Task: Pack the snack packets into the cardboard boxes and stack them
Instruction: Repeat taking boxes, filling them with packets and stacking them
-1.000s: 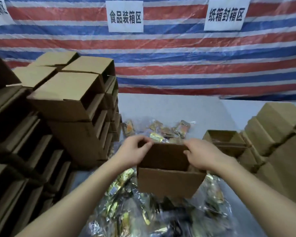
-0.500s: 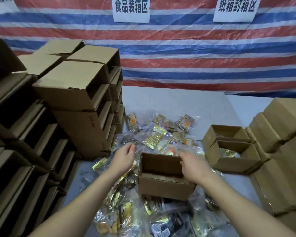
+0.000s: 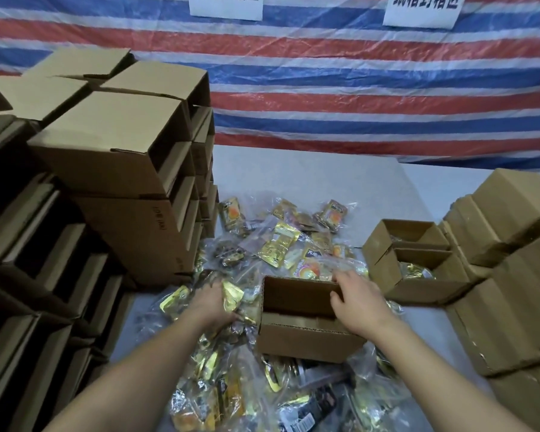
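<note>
While the left hand (image 3: 214, 302) grasps gold snack packets (image 3: 231, 299), right hand (image 3: 354, 299) grips one open box (image 3: 306, 325), two more boxes (image 3: 418, 263) beside.

The left hand (image 3: 214, 302) is off the open cardboard box (image 3: 306, 322) it gripped a second ago and now lies among the snack packets (image 3: 281, 247), fingers (image 3: 228, 310) closing round a gold packet (image 3: 233, 296). The box now sits low on the pile, with the right hand's (image 3: 359, 302) fingers over its far rim.
</note>
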A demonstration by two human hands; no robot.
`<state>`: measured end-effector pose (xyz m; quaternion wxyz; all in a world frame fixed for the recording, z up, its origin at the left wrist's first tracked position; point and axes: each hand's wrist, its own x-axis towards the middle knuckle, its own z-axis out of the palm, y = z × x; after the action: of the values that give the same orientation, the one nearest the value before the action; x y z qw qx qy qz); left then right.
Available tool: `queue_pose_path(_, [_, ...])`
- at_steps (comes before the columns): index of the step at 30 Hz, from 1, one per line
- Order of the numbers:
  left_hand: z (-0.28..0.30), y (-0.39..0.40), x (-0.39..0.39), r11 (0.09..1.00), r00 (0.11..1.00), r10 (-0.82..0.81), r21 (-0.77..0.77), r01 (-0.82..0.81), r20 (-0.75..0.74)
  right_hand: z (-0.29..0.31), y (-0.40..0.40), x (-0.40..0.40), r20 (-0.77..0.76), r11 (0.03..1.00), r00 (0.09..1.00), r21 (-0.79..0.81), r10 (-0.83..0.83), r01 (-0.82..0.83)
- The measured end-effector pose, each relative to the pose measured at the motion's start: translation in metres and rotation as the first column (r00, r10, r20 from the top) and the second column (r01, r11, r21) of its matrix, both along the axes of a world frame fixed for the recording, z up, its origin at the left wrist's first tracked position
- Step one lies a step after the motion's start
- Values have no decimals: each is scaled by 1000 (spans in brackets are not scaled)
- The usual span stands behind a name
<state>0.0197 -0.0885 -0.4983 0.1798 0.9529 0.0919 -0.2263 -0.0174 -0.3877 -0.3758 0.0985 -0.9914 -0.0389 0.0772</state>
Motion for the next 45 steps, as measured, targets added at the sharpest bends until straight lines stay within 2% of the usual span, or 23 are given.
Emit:
queue_pose_path(2, [-5,0,-3,999,998,34,-10,-34,54,0,1,-1,3,1000,1000,-6,-11,11])
queue_pose_path(5, [3,8,-5,999,993,-2,48,-4,121,0,3,-3,-4,1000,1000,-11,-13,13])
queue_pose_path(6, [10,12,-5,1000,987,2,27,-7,159,0,2,-3,-12,1000,1000,-7,-15,15])
queue_pose_path(8, [31,18,-4,992,961,64,-118,-33,268,0,-1,-5,-28,1000,999,17,-20,20])
queue_pose_path(10, [59,21,0,967,913,105,-255,-2,393,0,-3,-5,-43,998,999,54,-26,28])
queue_pose_path(13, [107,15,3,927,850,147,-370,59,506,1,-2,-8,-39,988,999,151,-30,35])
queue_pose_path(20, [227,-38,-12,858,649,254,-477,191,717,-1,-3,-14,30,958,999,286,-35,25])
queue_pose_path(23, [259,-69,-22,715,669,362,-654,247,649,-2,-6,-16,87,911,995,412,-52,11])
queue_pose_path(26, [245,-101,-31,576,753,458,-803,154,473,-1,-6,-20,102,769,988,639,-114,23])
queue_pose_path(29, [207,-126,-42,539,794,509,-842,7,333,-5,-7,-22,35,626,983,775,-178,86])
queue_pose_path(33, [187,-137,-40,473,750,612,-876,-91,253,11,-7,-13,-29,452,990,888,-139,90])
queue_pose_path(35, [188,-139,-36,448,748,614,-891,-66,253,25,-7,-1,-40,456,999,889,-8,39])
queue_pose_path(39, [197,-143,-33,433,782,553,-901,24,287,50,-4,22,-147,617,934,782,326,-92])
queue_pose_path(40, [198,-143,-33,416,790,544,-908,39,283,55,-3,26,-181,609,914,788,363,-86])
queue_pose_path(42, [201,-141,-32,411,812,512,-910,54,279,61,-3,29,-251,522,889,853,382,16])
queue_pose_path(45, [204,-129,-32,481,890,333,-868,125,312,58,1,24,-229,397,911,914,343,81])
